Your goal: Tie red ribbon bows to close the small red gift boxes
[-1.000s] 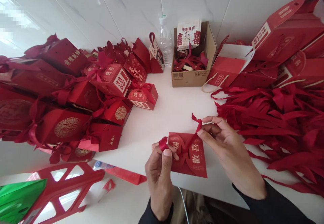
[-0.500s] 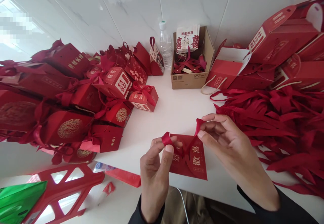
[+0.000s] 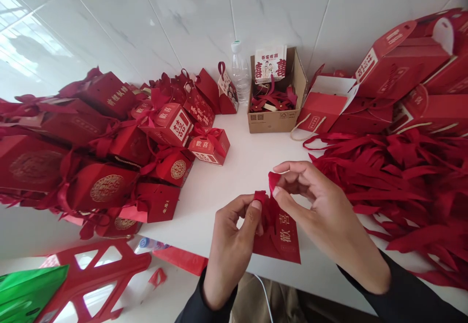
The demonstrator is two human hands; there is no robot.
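A red gift box point(image 3: 287, 242) with gold characters lies at the near edge of the white table, partly covered by my hands. Dark red ribbon point(image 3: 268, 220) rises from its middle. My left hand point(image 3: 236, 235) pinches one part of the ribbon between thumb and fingers, with a loop of it over the index finger. Just to the right, my right hand point(image 3: 310, 201) grips the other end of the ribbon between thumb and fingertips. The two pinched parts are close together above the box. How the ribbon crosses below is hidden by my left fingers.
Finished red boxes with bows point(image 3: 106, 186) are heaped on the left. Loose red ribbons point(image 3: 387, 181) spread over the right side, below larger red boxes point(image 3: 402, 69). A cardboard box point(image 3: 274, 122) and a plastic bottle point(image 3: 240, 72) stand by the wall. A red stool point(image 3: 98, 269) is lower left.
My hands have come closer together, the left moving right and the right moving slightly left, each still pinching the ribbon. The view has shifted slightly.
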